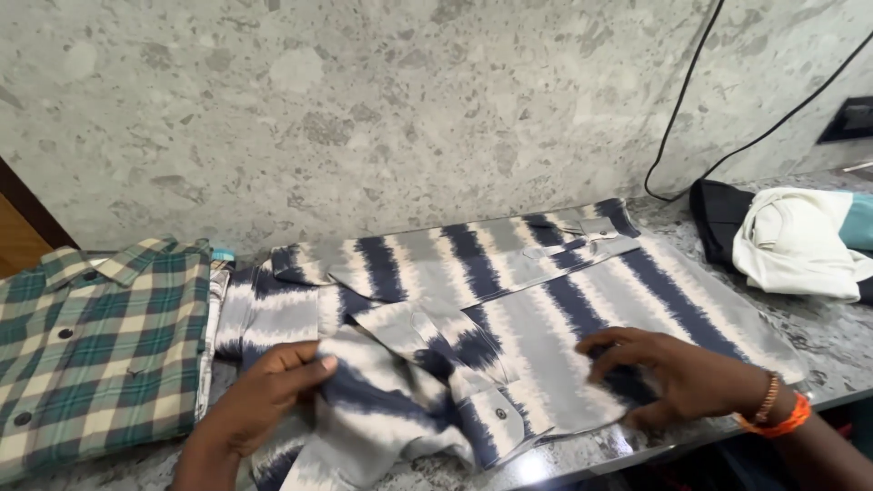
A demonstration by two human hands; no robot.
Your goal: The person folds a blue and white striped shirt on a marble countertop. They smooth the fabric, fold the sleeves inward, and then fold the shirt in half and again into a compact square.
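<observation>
Pinching a fold of blue-and-grey striped shirt (pixel 509 300) between thumb and fingers: left hand (pixel 264 400), low on the garment's near edge. Pressed flat with fingers spread on the same shirt's body: right hand (pixel 677 373), orange and beaded bracelets (pixel 773 411) at the wrist. Spread across a speckled stone counter (pixel 818 332), cuffed sleeve (pixel 473 400) folded over the middle. At left, touching it, folded green plaid shirt (pixel 91 345). At right, well apart, white garment (pixel 796 241) on dark cloth (pixel 714 218); black cables (pixel 691 91) down the wall.

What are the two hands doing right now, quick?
Left hand: pinching a fold of the blue-and-grey striped shirt, thumb on top.
Right hand: fingers curled, pressing down on the same shirt near the counter edge; not gripping anything.
</observation>
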